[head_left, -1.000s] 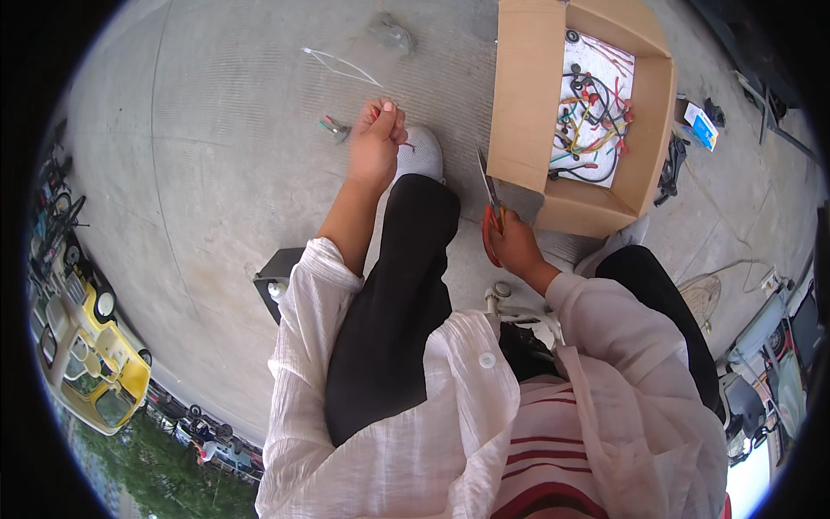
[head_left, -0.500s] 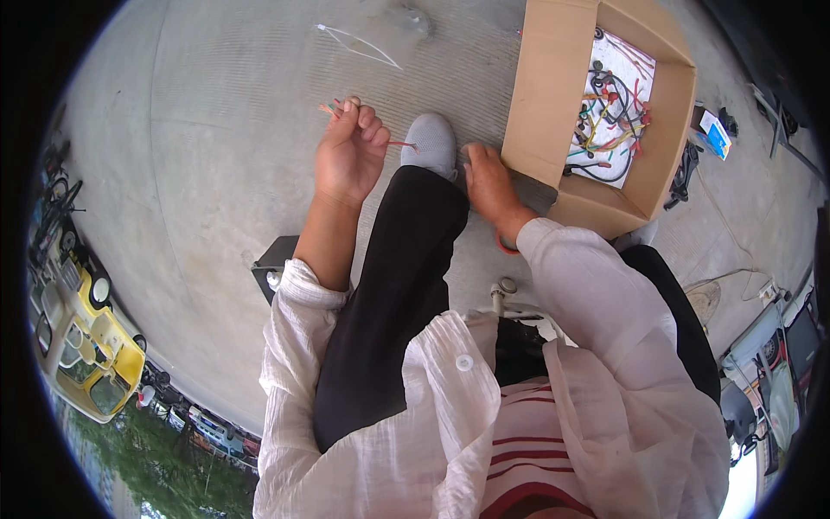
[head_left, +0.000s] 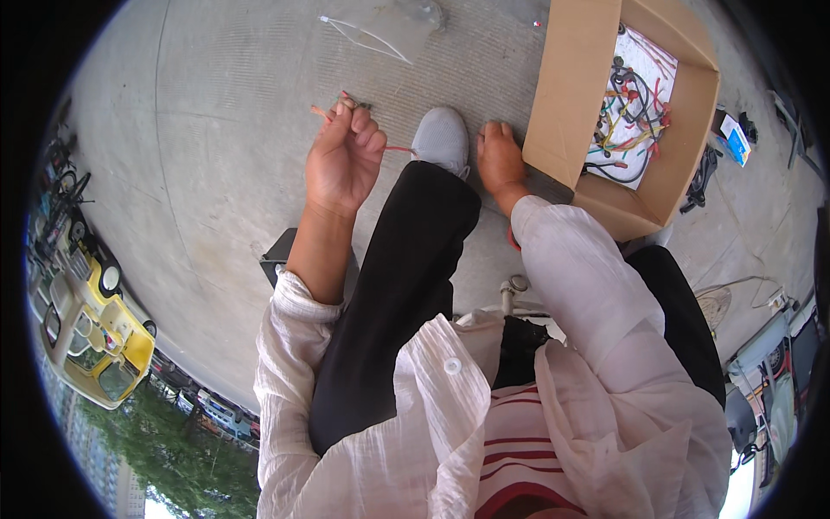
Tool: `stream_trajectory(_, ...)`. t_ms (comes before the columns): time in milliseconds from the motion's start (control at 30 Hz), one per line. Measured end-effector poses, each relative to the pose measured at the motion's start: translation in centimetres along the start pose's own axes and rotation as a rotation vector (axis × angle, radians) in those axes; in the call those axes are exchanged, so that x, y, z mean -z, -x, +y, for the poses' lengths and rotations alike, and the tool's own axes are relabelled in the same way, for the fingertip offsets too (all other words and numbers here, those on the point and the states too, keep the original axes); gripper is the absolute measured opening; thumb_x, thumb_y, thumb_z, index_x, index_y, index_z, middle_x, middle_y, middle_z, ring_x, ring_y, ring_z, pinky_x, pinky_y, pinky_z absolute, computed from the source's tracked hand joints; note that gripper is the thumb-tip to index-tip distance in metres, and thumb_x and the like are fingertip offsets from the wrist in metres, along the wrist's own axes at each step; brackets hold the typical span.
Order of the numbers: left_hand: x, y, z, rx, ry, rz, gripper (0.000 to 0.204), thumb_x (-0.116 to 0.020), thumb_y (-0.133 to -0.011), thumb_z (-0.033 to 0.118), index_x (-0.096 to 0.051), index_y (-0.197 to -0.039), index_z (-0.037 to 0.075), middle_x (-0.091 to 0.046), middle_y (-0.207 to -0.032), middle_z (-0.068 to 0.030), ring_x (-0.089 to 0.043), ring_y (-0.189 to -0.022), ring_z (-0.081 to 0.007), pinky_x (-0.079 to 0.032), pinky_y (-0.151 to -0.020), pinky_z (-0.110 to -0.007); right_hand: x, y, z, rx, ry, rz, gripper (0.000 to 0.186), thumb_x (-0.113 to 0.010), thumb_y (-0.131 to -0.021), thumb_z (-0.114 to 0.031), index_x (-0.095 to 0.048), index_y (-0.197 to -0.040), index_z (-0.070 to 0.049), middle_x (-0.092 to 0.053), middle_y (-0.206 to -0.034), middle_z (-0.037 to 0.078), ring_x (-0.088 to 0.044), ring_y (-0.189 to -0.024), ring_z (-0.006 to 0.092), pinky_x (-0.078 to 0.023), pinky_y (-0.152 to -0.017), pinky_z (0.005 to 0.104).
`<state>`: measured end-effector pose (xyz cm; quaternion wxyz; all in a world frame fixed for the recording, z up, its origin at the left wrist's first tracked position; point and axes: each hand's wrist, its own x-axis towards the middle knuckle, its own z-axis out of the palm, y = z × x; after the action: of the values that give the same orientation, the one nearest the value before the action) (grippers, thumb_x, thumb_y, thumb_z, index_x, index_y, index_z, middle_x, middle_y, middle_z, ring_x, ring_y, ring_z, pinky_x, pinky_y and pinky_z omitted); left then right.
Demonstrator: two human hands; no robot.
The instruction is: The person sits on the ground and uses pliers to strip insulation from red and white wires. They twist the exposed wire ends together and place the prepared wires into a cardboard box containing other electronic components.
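Observation:
My left hand [head_left: 344, 160] is raised over the concrete floor, shut on a few thin wire pieces [head_left: 327, 112], reddish and green, that stick out past its fingertips. A thin red strand runs from it toward my grey shoe [head_left: 441, 138]. My right hand [head_left: 500, 160] is down at the floor between the shoe and an open cardboard box [head_left: 562, 95], knuckles up and fingers curled. Whatever lies under it is hidden. Inside the box is a tangle of coloured wires [head_left: 629, 117] on a white sheet.
A loose white wire [head_left: 367, 36] lies on the floor farther out. A blue packet [head_left: 737, 138] and black cables lie to the right of the box. A small black box [head_left: 284, 255] sits under my left arm. Yellow vehicles [head_left: 95, 333] stand at the far left.
My left hand rose off the floor with the wire pieces and drew back toward me. My right hand dropped from near the box's front corner to the floor beside the shoe.

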<state>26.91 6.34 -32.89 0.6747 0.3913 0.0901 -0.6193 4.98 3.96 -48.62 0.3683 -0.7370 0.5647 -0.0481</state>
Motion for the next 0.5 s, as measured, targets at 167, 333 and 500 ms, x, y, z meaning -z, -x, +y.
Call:
stream_trajectory(167,-0.8,0.1,-0.1,0.012,0.041,0.027,0.013,-0.043,-0.102,0.017,-0.05,-0.097,0.007,-0.043,-0.077,-0.0017,-0.037,-0.067,-0.0133,-0.035,-0.063,-0.027,-0.5,-0.5,-0.5,-0.003,0.297,-0.084,0.015,-0.059,-0.088,-0.015,-0.053,-0.094,-0.002,-0.057,-0.103,0.02,-0.063,-0.083,0.0403,-0.051,-0.072,0.0498)
stream_trajectory(333,-1.7,0.1,0.1,0.033,0.039,-0.013,0.012,-0.044,-0.101,0.016,-0.051,-0.097,0.007,-0.044,-0.077,-0.0018,-0.037,-0.068,-0.0129,-0.036,-0.063,-0.026,0.1,-0.1,-1.9,-0.01,0.15,0.045,0.015,-0.06,-0.089,-0.014,-0.053,-0.092,-0.001,-0.06,-0.094,0.02,-0.067,-0.074,0.0312,-0.053,-0.064,0.0439)
stream_trajectory(500,-4.6,0.7,-0.2,0.13,-0.202,-0.089,0.011,-0.049,-0.1,0.016,-0.052,-0.094,0.008,-0.049,-0.08,-0.0018,-0.037,-0.063,-0.0086,-0.035,-0.058,-0.022,3.1,4.1,-6.6,-0.334,-0.712,-0.068,0.012,-0.058,-0.092,-0.011,-0.054,-0.096,0.0,-0.062,-0.082,0.01,-0.062,-0.065,0.0151,-0.049,-0.057,0.0299)
